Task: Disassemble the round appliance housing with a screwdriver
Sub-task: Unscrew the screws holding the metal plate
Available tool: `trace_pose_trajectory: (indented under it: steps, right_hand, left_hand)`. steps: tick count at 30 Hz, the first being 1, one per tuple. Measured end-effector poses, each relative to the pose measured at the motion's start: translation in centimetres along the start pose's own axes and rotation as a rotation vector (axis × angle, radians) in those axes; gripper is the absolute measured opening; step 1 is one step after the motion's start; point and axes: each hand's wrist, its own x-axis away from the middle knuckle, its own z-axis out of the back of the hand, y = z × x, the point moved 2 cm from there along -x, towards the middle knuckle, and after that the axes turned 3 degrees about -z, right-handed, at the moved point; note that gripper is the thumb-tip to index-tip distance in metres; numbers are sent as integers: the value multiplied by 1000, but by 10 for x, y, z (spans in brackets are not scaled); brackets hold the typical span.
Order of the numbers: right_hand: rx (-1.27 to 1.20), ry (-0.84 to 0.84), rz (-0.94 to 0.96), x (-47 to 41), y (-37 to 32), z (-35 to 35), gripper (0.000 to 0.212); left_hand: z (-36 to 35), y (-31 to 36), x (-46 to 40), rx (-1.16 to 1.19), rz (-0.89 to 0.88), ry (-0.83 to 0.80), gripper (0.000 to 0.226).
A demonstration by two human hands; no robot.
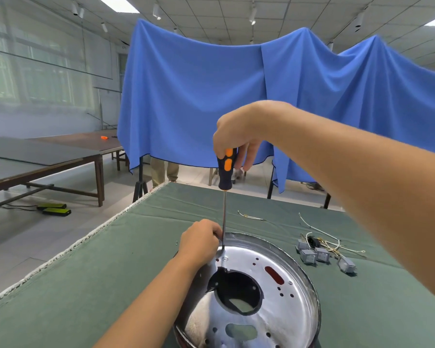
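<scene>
The round housing (249, 292), a shallow shiny metal dish with a large central cut-out, small holes and slots, lies open side up at the near edge of the green cloth-covered bench (111, 259). My right hand (236, 136) grips the black-and-orange handle of the screwdriver (224, 197), whose thin steel shaft stands nearly vertical, tip down on the dish's far rim. My left hand (201, 241) pinches that shaft near the tip; grey blocks with white wires (322, 249) lie on the cloth toward the right edge.

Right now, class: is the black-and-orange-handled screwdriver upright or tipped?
Upright. The black-and-orange-handled screwdriver stands nearly vertical, right hand gripping its handle, tip down at the round silver metal housing beside the left hand.
</scene>
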Motion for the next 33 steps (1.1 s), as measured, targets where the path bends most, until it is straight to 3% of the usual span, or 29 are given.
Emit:
trace_pose_trajectory:
  steps: [2, 6, 8, 18, 19, 21, 23, 28, 29, 33]
  right_hand:
    - [-5, 44, -21, 0, 3, -3, 15]
    - [312, 349, -104, -1, 12, -7, 41]
    - [354, 393, -126, -4, 15, -7, 36]
    - [-31, 144, 16, -5, 22, -10, 18]
    - [7, 204, 17, -5, 24, -10, 12]
    - [148, 388, -26, -7, 29, -13, 30]
    - [182, 485, -32, -11, 30, -15, 34]
    - [-120, 190, 46, -11, 22, -6, 10]
    - [-168, 140, 37, -9, 22, -4, 15]
    - [-150, 200, -19, -10, 30, -7, 25]
  left_hand:
    - [-1, 0, 0, -7, -4, -2, 41]
    - [-1, 1, 0, -28, -14, -12, 41]
    - [-2, 1, 0, -33, -21, -11, 40]
    - [-3, -4, -6, -42, -17, -19, 31]
    - [-3, -4, -6, -41, -16, -16, 32]
    - [-3, -3, -5, -43, -14, -14, 32]
    - [-4, -3, -5, -41, -16, -16, 33]
    - [-3, -4, -5, -29, -34, -14, 32]
    - [-3, -4, -6, -28, -35, -16, 32]
    - [-3, -4, -6, -19, -28, -25, 33]
